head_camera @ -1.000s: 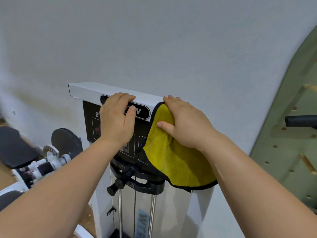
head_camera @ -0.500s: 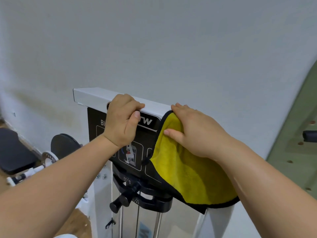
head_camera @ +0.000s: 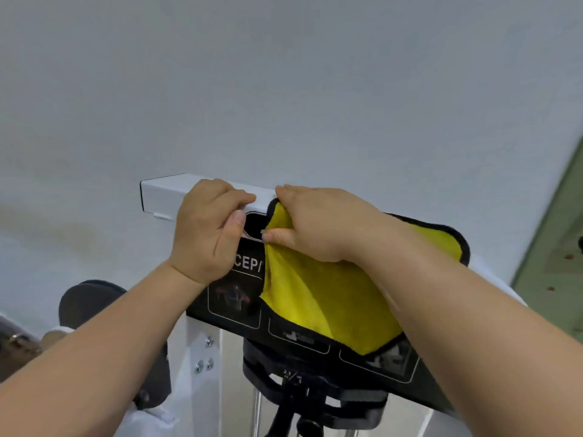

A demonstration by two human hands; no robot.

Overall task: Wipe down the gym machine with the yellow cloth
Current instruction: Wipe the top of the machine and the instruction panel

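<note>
- The left hand (head_camera: 208, 234) grips the gym machine (head_camera: 204, 389) by its white top bar (head_camera: 164, 195). The fingers are curled over the top edge, and the thumb lies on the front face beside a black oval badge.
- The right hand (head_camera: 318, 225) sits just beside the left one on the same bar, on top of the yellow cloth (head_camera: 321, 301). Its fingers bend over the top edge and are hidden past it. The thumb (head_camera: 274, 238) points left and pinches a gathered fold of cloth against the front.
- The yellow cloth has a black hem. It is draped over the right part of the top bar and hangs down the front, with its lowest corner low on the black instruction panel (head_camera: 235, 299).
- A second corner of the cloth shows past the right forearm, near the right end of the bar.
- The panel carries white-outlined picture boxes and the letters "CEP/"; the cloth hides its middle.
- Under the panel hangs a black bracket (head_camera: 315, 392) with small white numbers.
- A round black pad (head_camera: 85, 302) shows at the left behind the left forearm.
- A plain pale wall (head_camera: 284, 89) fills the background, with a green pegboard (head_camera: 561, 247) at the right edge.
</note>
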